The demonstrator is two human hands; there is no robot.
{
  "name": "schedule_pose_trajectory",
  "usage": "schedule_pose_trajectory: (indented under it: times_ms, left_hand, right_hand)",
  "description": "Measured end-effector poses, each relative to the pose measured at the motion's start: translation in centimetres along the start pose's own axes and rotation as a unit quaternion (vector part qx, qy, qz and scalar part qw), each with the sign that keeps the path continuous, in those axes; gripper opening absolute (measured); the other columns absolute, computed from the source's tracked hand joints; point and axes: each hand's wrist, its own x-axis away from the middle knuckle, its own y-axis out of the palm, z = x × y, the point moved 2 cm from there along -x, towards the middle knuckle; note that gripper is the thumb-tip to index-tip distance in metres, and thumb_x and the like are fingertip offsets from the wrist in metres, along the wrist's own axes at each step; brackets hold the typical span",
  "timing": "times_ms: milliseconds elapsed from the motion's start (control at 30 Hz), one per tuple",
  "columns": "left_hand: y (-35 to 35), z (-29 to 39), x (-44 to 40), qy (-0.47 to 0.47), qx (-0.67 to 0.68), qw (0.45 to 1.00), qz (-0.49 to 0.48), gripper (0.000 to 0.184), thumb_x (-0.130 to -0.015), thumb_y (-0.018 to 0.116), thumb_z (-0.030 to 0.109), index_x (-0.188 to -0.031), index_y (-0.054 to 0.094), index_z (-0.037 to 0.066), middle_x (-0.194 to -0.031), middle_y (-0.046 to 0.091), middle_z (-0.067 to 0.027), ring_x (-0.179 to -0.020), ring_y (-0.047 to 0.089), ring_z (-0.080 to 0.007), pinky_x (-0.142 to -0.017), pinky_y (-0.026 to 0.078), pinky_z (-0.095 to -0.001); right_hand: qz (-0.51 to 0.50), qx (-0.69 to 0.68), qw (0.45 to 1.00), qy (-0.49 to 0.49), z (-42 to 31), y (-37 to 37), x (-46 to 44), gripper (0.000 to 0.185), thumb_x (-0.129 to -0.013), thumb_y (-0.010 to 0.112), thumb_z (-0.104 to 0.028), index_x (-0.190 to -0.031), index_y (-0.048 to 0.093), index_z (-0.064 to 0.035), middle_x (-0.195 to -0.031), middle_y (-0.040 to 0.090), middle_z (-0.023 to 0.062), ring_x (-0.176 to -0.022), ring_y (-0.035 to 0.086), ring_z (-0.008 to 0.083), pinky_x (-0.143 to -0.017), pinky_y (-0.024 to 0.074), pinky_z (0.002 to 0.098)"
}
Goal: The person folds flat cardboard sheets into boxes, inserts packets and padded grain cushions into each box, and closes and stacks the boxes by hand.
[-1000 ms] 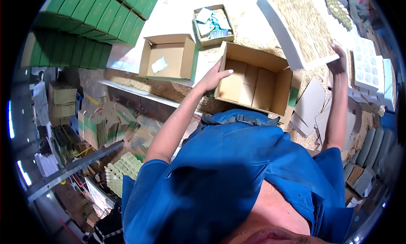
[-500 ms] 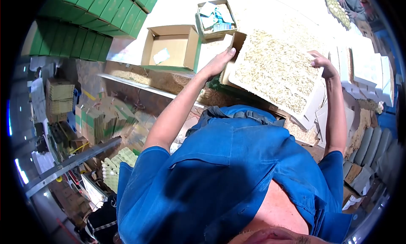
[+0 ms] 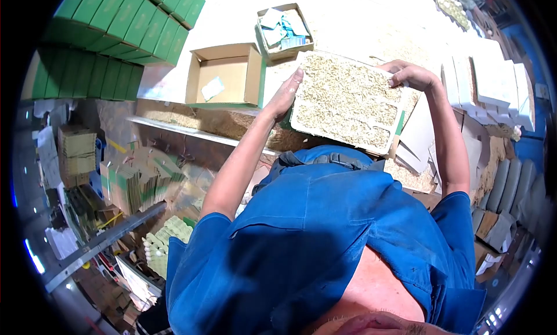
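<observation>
A shallow white tray, covered with pale loose husks or shavings, lies level over a green-and-brown cardboard box in front of my waist. The box shows only in strips beside the tray. My left hand is closed at the left side, its thumb along the tray's edge and its fingers hidden against the box wall. At the far right corner, my right hand grips the tray rim with curled fingers. An open cardboard box holding a small white packet stands left of the tray.
Behind the tray sits a carton with blue and white packets. Green boxes are stacked at the far left, white trays at the right. Flattened cartons stand lower left. Loose husks cover parts of the white table. Another person is far right.
The tray has gone from tilted to nearly level and shifted left over the box. My right hand has moved left with its corner, and my left hand has slid slightly left and down.
</observation>
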Motion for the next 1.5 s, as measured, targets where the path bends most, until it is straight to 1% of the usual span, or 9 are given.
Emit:
schedule_pose_trajectory:
  times_ms: [167, 300, 433, 633, 767, 900, 1133, 1367, 1500]
  left_hand:
    - [1.0, 0.4, -1.0, 0.089, -0.138, 0.986, 0.038, 0.064, -0.100, 0.047, 0.037, -0.150, 0.028, 0.002, -0.150, 0.038, -0.0215, -0.140, 0.037, -0.0300, -0.114, 0.028, -0.0353]
    - [1.6, 2.5, 0.0, 0.110, -0.276, 0.950, 0.097, 0.062, -0.096, 0.053, 0.026, -0.150, 0.030, 0.003, -0.145, 0.045, -0.0239, -0.134, 0.045, -0.0341, -0.112, 0.033, -0.0381]
    - [2.3, 2.8, -0.1, 0.111, -0.306, 0.938, 0.117, 0.062, -0.095, 0.052, 0.024, -0.150, 0.030, 0.004, -0.141, 0.048, -0.0253, -0.132, 0.046, -0.0360, -0.111, 0.035, -0.0389]
    - [2.0, 2.2, -0.6, 0.177, -0.340, 0.919, 0.097, 0.065, -0.094, 0.056, 0.021, -0.150, 0.029, 0.002, -0.152, 0.034, -0.0210, -0.141, 0.034, -0.0318, -0.114, 0.031, -0.0407]
    - [5.6, 6.7, 2.0, 0.307, -0.515, 0.785, 0.156, 0.063, -0.086, 0.067, 0.009, -0.144, 0.043, 0.006, -0.147, 0.042, -0.0174, -0.139, 0.036, -0.0336, -0.115, 0.031, -0.0433]
    - [10.1, 8.0, 1.9, 0.335, -0.608, 0.717, -0.066, 0.062, -0.080, 0.075, 0.020, -0.138, 0.053, 0.017, -0.153, 0.036, -0.0112, -0.141, 0.033, -0.0322, -0.117, 0.027, -0.0480]
    - [15.8, 4.9, -0.2, 0.270, -0.719, 0.589, -0.251, 0.089, -0.070, 0.077, 0.048, -0.148, 0.038, 0.030, -0.160, 0.017, -0.0126, -0.147, 0.016, -0.0368, -0.117, 0.017, -0.0593]
    - [15.3, 2.0, -1.8, 0.227, -0.713, 0.605, -0.272, 0.089, -0.071, 0.075, 0.050, -0.148, 0.037, 0.030, -0.158, 0.019, -0.0139, -0.142, 0.025, -0.0398, -0.114, 0.027, -0.0590]
    - [15.2, 1.4, -2.4, 0.226, -0.716, 0.602, -0.271, 0.086, -0.073, 0.075, 0.049, -0.148, 0.039, 0.028, -0.158, 0.020, -0.0135, -0.140, 0.028, -0.0425, -0.112, 0.029, -0.0593]
  right_hand:
    - [0.054, 0.098, 0.991, 0.073, -0.4, 3.4, 0.2, 0.064, -0.068, 0.053, -0.002, -0.132, 0.056, 0.0020, -0.079, 0.065, 0.0098, -0.068, 0.060, 0.0130, -0.064, 0.0511, 0.0281]
    - [0.121, 0.132, 0.976, -0.122, 1.8, 3.3, -1.3, 0.072, -0.060, 0.048, 0.011, -0.131, 0.057, 0.0015, -0.101, 0.071, 0.0175, -0.092, 0.067, 0.0205, -0.082, 0.0533, 0.0288]
    - [0.220, 0.302, 0.925, 0.068, -1.8, 7.4, -1.3, 0.064, -0.072, 0.047, 0.019, -0.128, 0.062, -0.0076, -0.121, 0.065, 0.0191, -0.105, 0.065, 0.0282, -0.096, 0.0509, 0.0350]
    - [0.591, 0.297, 0.716, -0.222, 1.7, 7.1, 6.7, 0.032, -0.074, 0.063, 0.006, -0.102, 0.070, -0.0071, -0.108, 0.070, 0.0086, -0.105, 0.063, 0.0308, -0.095, 0.0507, 0.0380]
    - [0.599, 0.319, 0.713, 0.178, 20.0, 6.0, 13.3, 0.064, -0.069, 0.071, -0.001, -0.129, 0.057, -0.0138, -0.141, 0.048, 0.0164, -0.131, 0.044, 0.0355, -0.105, 0.0412, 0.0471]
    - [0.447, 0.243, 0.760, 0.405, 28.9, 10.8, 16.5, 0.099, -0.062, 0.086, -0.021, -0.148, 0.035, -0.0216, -0.155, 0.026, 0.0162, -0.140, 0.029, 0.0395, -0.111, 0.0321, 0.0535]
    - [0.565, 0.281, 0.717, 0.298, 29.4, 11.5, 14.0, 0.089, -0.071, 0.083, -0.034, -0.146, 0.038, -0.0192, -0.157, 0.023, 0.0135, -0.146, 0.018, 0.0341, -0.117, 0.0212, 0.0464]
    - [0.560, 0.260, 0.749, 0.239, 31.8, 9.7, 12.1, 0.065, -0.078, 0.076, -0.031, -0.135, 0.050, -0.0125, -0.155, 0.027, 0.0114, -0.145, 0.021, 0.0329, -0.116, 0.0214, 0.0493]
    - [0.603, 0.311, 0.729, 0.086, 32.6, 9.5, 13.3, 0.035, -0.084, 0.063, -0.013, -0.118, 0.061, -0.0085, -0.125, 0.060, 0.0134, -0.119, 0.055, 0.0299, -0.099, 0.0458, 0.0398]
